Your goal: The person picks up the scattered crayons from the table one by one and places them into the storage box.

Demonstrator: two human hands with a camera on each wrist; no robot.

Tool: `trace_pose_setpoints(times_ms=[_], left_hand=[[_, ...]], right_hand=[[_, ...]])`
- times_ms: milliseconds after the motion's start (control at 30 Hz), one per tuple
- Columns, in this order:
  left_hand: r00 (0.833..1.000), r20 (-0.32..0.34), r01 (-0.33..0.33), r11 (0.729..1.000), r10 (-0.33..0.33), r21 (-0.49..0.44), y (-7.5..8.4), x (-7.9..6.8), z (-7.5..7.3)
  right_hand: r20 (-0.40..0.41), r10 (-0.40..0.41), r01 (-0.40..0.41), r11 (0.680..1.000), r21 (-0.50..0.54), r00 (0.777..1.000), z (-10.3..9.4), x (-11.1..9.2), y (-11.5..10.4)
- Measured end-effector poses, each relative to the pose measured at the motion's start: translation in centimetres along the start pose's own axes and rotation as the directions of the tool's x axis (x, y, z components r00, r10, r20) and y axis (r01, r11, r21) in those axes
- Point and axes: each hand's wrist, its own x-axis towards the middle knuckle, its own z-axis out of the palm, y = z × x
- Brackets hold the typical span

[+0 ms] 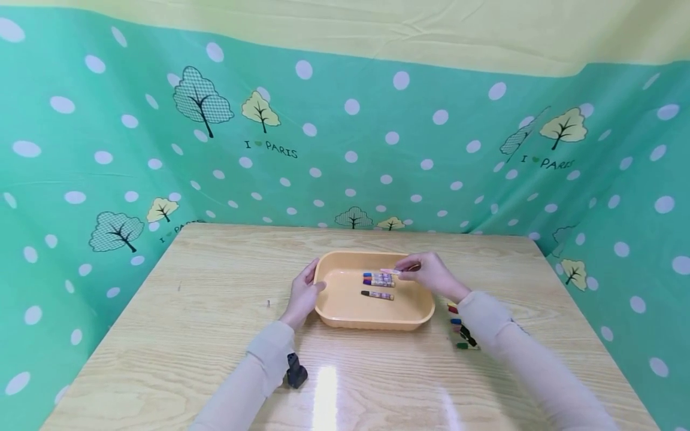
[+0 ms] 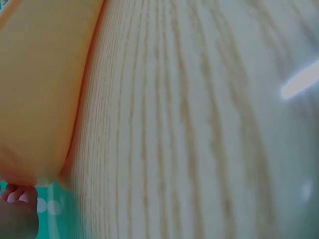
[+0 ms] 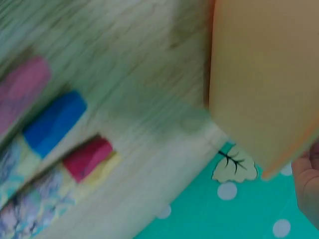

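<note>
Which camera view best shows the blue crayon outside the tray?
The right wrist view: the blue crayon appears large, though cut off. The head view shows it small, partly hidden; the left wrist view doesn't show it.

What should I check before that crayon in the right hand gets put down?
1. Left hand steadying the tray: ok, gripping its left rim.
2. Right hand holding the crayon: ok, pinched.
3. Held crayon above the tray: ok.
4. Tray crayons all grouped: not ok, the dark crayon lies apart.
5. Every crayon in the tray: not ok, the green crayon and others lie outside.
6. Held crayon touching its neighbours: cannot tell.
</note>
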Motion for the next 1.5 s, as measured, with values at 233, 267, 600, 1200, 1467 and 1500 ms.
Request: trace_pose_setpoints(times_ms=[233,267,600,1200,1467,1500], left_hand=[[1.000,0.002,0.013,1.000,-0.013,-0.007,0.2,-0.1,0.0],[1.000,0.001,0.013,1.000,-0.013,-0.007,0.2,-0.1,0.0],[1.000,-0.001,0.004,1.000,-0.004,0.006,0.0,-0.2,0.1],[1.000,0.002,-0.023,1.000,0.023,0.003,0.2,-0.1,0.1],[1.000,-0.004,-0.018,1.000,0.018,0.006,0.1,-0.3,0.1],[1.000,-0.004,-0.016,1.000,0.016,0.005,0.1,-0.3,0.1]], right_hand=[[0.000,0.001,-0.001,1.000,0.008,1.000,1.9,0.6,0.0],[-0.002,0.005,-0.005,1.000,0.012,1.000,2.2,0.7,0.1],[-0.046,0.035,-0.034,0.999,0.030,0.998,4.5,1.8,0.5],[-0.012,0.074,-0.074,0.997,0.017,0.997,6.0,2.3,0.7],[-0.002,0.076,-0.076,0.996,0.053,0.997,6.0,2.3,0.7],[0.000,0.083,-0.083,0.995,0.054,0.997,5.9,2.3,0.7]])
